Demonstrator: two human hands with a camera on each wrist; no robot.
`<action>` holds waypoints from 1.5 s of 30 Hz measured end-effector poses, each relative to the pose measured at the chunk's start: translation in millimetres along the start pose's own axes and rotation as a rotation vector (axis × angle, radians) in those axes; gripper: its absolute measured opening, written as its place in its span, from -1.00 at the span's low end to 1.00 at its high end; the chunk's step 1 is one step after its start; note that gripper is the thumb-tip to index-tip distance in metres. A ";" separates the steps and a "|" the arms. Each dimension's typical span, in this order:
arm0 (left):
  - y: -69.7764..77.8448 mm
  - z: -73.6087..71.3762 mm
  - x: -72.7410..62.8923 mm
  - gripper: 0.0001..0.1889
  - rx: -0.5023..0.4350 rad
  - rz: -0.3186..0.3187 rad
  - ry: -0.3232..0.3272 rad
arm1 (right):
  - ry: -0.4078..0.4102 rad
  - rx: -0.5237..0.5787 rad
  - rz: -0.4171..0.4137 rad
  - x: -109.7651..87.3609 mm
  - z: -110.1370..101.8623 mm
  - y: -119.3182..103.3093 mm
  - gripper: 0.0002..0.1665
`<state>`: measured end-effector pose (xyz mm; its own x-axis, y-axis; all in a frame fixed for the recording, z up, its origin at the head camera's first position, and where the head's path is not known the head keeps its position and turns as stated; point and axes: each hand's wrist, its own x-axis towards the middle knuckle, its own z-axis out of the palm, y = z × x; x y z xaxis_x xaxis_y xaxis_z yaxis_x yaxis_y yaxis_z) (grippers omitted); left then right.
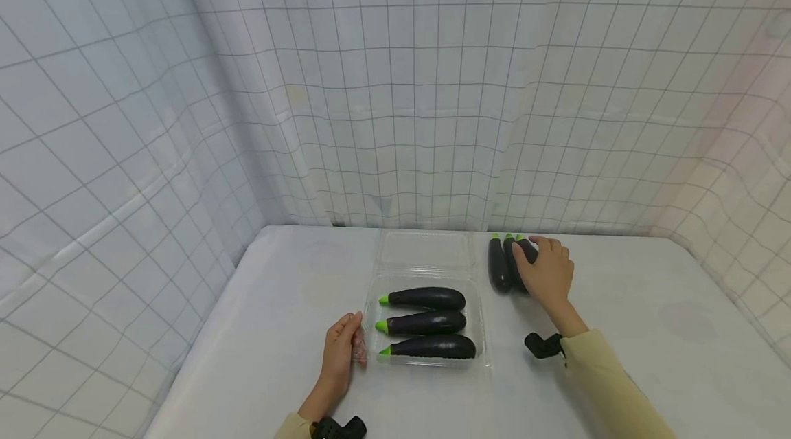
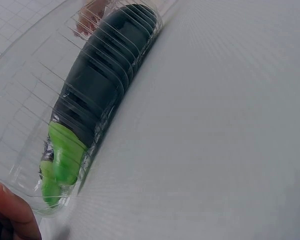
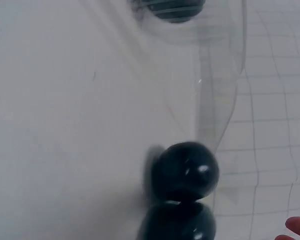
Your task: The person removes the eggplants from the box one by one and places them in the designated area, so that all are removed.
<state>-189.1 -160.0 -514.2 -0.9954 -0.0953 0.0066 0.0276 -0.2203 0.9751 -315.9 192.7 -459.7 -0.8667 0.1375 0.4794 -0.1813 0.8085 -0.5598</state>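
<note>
In the head view, a clear plastic clamshell box [image 1: 484, 329] lies opened flat, with its lid [image 1: 426, 250] folded back. Three dark eggplants with green caps lie across it: the far one [image 1: 432, 297], the middle one [image 1: 426, 323] and the near one [image 1: 432, 346]. My left hand [image 1: 338, 350] grips the box's left edge; its thumb [image 2: 15, 212] shows by the box corner. To the right, three more eggplants [image 1: 498, 266] stand side by side. Over the rightmost one [image 1: 527, 249], partly covering it, is my right hand [image 1: 548, 273]. Its spread fingertips [image 3: 299, 225] show in the right wrist view.
The white-covered table [image 1: 296, 301] ends at a gridded white curtain [image 1: 408, 116] behind. More gridded curtain [image 1: 111, 185] hangs along the left side, and also the right [image 1: 741, 185]. The loose eggplants lie close beside the lid, near the table's back edge.
</note>
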 end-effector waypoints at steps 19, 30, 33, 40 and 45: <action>-0.9 2.0 -0.1 -0.56 -0.010 0.004 0.032 | -0.294 0.130 -0.420 -37.1 -5.9 -92.7 -0.67; -1.9 1.6 0.5 -0.47 -0.008 0.015 0.034 | -0.670 0.087 -0.624 -58.3 -4.3 -107.7 -0.76; -2.9 1.3 0.7 -0.51 0.000 0.017 0.034 | -0.725 0.069 -0.656 -61.7 -2.2 -110.3 -0.75; -4.9 0.4 1.5 -0.55 0.018 0.037 0.033 | -0.800 0.029 -0.692 -65.7 3.0 -117.7 -0.73; -3.1 1.1 1.4 -0.55 0.013 0.035 0.028 | -0.820 0.012 -0.725 -67.7 8.5 -122.9 -0.74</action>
<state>-190.6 -158.4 -517.0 -0.9908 -0.1304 0.0351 0.0613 -0.2032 0.9772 -238.9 79.1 -429.1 -0.5977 -0.7949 0.1046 -0.7737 0.5377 -0.3351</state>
